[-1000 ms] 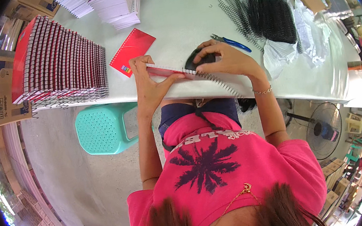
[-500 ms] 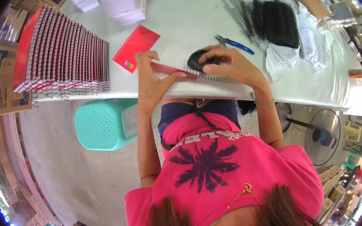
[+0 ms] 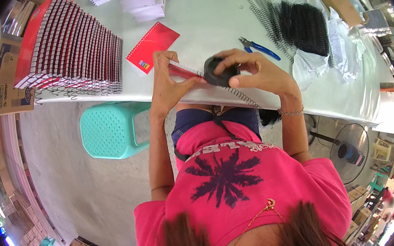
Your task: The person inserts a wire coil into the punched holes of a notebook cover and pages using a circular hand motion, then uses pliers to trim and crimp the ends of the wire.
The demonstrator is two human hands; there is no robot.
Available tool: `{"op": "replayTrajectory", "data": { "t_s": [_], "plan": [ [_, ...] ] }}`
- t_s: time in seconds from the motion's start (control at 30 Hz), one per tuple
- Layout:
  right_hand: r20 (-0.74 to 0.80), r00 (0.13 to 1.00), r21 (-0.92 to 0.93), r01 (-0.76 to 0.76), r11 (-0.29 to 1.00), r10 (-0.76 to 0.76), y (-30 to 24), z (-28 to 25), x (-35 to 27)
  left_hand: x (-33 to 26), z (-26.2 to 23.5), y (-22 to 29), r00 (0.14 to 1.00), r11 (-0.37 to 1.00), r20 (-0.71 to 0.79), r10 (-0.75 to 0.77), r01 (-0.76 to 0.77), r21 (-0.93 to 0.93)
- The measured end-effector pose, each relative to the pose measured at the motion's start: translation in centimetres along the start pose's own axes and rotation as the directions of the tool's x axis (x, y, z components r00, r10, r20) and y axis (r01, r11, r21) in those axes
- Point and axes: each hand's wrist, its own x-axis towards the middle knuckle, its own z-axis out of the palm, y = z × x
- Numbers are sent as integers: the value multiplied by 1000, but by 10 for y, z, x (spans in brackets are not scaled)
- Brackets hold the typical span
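My left hand (image 3: 168, 84) is closed around a red-covered notebook (image 3: 185, 70), held with its punched edge up, just above the table's near edge. My right hand (image 3: 258, 71) grips a black rounded piece (image 3: 218, 71) from above, pressed to the notebook's right end; its exact kind is unclear. From under that piece a black spiral binding coil (image 3: 244, 98) runs down to the right, past the table edge. Where the coil meets the notebook is hidden by the black piece. Beyond my left hand, a red notebook or cover (image 3: 153, 47) lies flat on the table.
A tall stack of spiral-bound red notebooks (image 3: 75, 56) stands at the left. Blue-handled cutters (image 3: 262, 50) lie right of centre, beside a heap of black coils (image 3: 303, 27) on crumpled paper. White page stacks (image 3: 141, 1) sit at the back. A turquoise stool (image 3: 111, 131) and a fan (image 3: 351, 152) stand below.
My right hand has brought the black piece slightly down and left against the notebook. The coil's free end now hangs lower. The view has shifted a little.
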Motion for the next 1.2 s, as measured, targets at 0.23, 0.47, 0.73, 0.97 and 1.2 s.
{"op": "replayTrajectory", "data": {
  "t_s": [0.23, 0.47, 0.73, 0.97, 1.2],
  "plan": [
    [-283, 959, -596, -176, 784, 0, 20, -5, 18, 0, 2, -4, 997, 997, -9, 79, -79, 28],
    [26, 1000, 121, 9, 993, -12, 9, 1, 9, -1, 3, -8, 1000, 999, 13, 27, -27, -19],
    [-25, 995, -74, -94, 993, 92, 4, 2, 15, -4, 0, -6, 996, 995, 14, 87, -86, -42],
    [120, 980, -36, 163, 986, -158, -11, 14, 6, -4, 4, -15, 1000, 993, 21, 23, -20, -114],
    [106, 994, -168, 44, 985, -26, -18, 16, 17, -8, 4, -14, 999, 987, 49, -13, 20, -160]
  ]
}}
